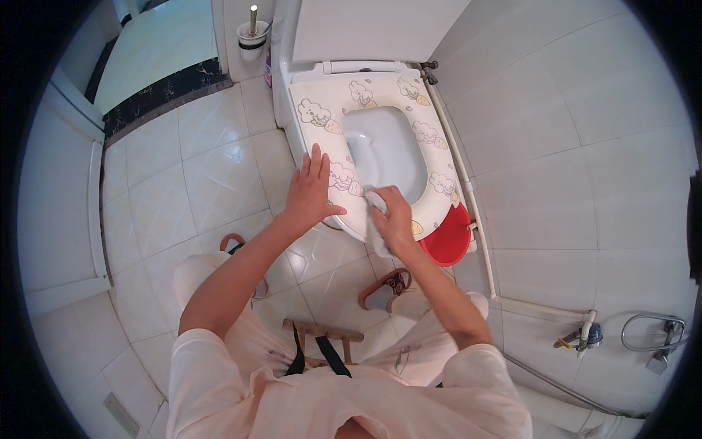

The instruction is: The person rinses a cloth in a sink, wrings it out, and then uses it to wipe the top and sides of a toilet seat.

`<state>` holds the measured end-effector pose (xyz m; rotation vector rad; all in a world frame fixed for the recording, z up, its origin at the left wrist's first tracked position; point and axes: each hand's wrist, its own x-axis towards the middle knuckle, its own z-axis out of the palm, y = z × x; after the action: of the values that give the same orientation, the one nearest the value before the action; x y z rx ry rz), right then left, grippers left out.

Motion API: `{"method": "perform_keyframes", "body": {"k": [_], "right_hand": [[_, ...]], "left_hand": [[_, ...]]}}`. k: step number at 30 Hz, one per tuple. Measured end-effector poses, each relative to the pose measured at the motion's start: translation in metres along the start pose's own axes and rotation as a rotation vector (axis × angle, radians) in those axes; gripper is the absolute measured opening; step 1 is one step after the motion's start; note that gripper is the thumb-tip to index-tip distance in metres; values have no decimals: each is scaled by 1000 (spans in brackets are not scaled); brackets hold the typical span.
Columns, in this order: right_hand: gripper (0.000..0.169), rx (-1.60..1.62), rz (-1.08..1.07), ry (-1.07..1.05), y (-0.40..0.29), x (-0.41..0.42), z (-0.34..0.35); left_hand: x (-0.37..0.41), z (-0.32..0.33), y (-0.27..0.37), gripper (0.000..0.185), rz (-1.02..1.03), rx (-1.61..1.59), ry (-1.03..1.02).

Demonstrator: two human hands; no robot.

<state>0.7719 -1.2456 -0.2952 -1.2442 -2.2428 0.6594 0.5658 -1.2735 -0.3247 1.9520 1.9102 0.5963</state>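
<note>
In front of me a white toilet has its lid (367,30) raised. A cream seat cover (439,118) printed with rabbits and carrots lies on its seat, around the white toilet bowl (392,142). My left hand (311,189) rests flat on the left side of the cover, fingers spread and nothing in it. At the front left part of the opening, my right hand (392,217) grips a whitish cloth (376,233). The cloth hangs over the cover's front edge, and part of it is hidden under my fingers.
A red bucket (447,241) stands by the toilet's front right, beside a wall pipe (482,249). A toilet brush holder (252,41) is mounted at the back left. A wooden stool (323,331) is between my legs. A raised dark threshold (164,93) marks the doorway.
</note>
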Motion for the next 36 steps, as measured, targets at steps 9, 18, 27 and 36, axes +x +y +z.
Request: {"method": "perform_keyframes", "body": {"k": [9, 18, 27, 36], "right_hand": [[40, -664, -207, -373, 74, -2, -105], [37, -163, 22, -133, 10, 15, -4], [31, -838, -418, -492, 108, 40, -123], [44, -371, -63, -319, 33, -15, -62]], "left_hand": [[2, -5, 2, 117, -19, -1, -18], [2, 4, 0, 116, 17, -33, 12], [2, -4, 4, 114, -11, -7, -21], [-1, -9, 5, 115, -31, -3, -74]]}}
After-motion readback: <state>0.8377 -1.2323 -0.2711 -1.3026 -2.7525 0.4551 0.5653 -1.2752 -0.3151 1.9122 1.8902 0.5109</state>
